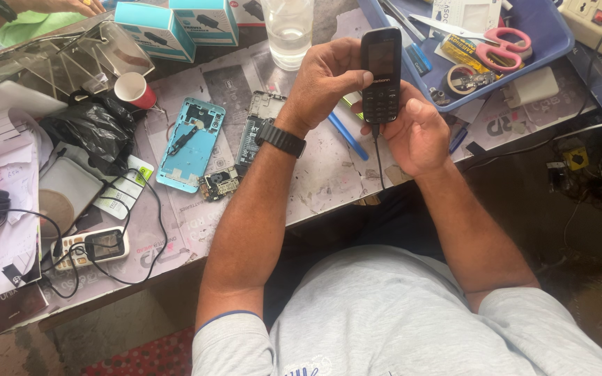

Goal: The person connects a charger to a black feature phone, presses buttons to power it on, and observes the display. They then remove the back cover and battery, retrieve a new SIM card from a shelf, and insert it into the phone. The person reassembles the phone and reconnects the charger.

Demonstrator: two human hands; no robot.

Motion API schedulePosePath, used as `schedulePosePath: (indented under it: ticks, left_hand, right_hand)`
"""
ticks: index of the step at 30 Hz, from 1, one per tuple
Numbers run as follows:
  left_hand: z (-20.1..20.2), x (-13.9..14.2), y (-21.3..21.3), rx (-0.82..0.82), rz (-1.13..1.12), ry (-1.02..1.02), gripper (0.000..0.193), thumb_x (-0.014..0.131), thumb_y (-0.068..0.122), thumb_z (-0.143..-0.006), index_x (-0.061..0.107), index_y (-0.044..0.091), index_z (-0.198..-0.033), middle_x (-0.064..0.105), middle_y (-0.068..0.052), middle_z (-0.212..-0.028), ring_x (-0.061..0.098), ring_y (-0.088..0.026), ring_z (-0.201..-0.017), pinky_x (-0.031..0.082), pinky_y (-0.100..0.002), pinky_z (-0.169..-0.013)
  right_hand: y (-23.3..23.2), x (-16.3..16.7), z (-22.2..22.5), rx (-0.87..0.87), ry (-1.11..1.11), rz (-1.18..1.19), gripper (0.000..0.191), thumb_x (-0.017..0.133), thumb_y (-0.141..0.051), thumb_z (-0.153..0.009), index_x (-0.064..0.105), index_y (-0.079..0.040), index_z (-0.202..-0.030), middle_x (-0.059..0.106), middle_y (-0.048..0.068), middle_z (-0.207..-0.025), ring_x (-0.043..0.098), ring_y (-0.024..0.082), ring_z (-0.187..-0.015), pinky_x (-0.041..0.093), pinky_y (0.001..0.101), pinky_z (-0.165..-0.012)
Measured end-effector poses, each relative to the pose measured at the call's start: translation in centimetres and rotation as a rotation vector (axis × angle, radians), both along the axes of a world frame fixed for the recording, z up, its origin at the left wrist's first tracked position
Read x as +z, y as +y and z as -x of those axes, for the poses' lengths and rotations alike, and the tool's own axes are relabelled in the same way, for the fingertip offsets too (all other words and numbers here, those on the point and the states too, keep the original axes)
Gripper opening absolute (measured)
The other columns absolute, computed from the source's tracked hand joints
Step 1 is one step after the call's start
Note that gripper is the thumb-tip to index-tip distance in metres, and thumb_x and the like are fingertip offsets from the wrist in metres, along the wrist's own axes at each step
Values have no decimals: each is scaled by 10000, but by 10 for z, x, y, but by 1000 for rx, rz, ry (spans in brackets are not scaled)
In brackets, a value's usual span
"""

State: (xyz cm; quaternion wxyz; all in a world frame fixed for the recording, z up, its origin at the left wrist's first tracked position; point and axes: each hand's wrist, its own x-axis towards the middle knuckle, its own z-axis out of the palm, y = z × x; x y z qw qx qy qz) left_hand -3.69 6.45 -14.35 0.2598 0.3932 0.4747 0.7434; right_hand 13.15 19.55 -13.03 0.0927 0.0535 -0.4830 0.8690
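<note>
Bare tabletop [329,174] between blue pen [348,136] and battery [249,143].

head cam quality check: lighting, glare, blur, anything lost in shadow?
Head view: even daylight, soft shadows on the table; the keypad phone held by the left hand and right hand is sharp, its dark screen glare-free; mild shine on the glass; floor at lower right falls into murky shadow; slight wide-angle bowing at the edges.
</note>
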Motion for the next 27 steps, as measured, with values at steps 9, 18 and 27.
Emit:
schedulePosePath:
  ticks: [9, 18, 27]
  left_hand:
    - [0, 2, -1, -6, -8, 13, 300, 764, 63, -888, 709, 21, -1180, 785, -133, -1073, 760, -202, -1005, 624, -400, -982]
    - [1, 4, -1, -17, -18, 5, 299, 764, 69, -894, 706, 24, -1184, 783, -130, -1081, 758, -200, -1011, 624, -396, -984]
    - [1, 4, -2, -6, -7, 17, 314, 770, 78, -879, 711, 20, -1182, 782, -135, -1085, 759, -207, -1019, 627, -408, -987]
  right_hand:
    - [0, 2, 0, -3, -5, -1, 583, 515, -341, -995, 505, 41, -1435, 634, 172, -1295, 643, 284, -1210, 565, 400, -965]
    - [0, 4, 1, -12, -17, -18, 573, 512, -290, -980, 495, 52, -1439, 636, 172, -1306, 642, 285, -1238, 565, 403, -994]
    - [-1, 6, 0, -27, -18, -39, 559, 505, -264, -970, 494, 57, -1427, 636, 173, -1300, 648, 284, -1241, 561, 401, -997]
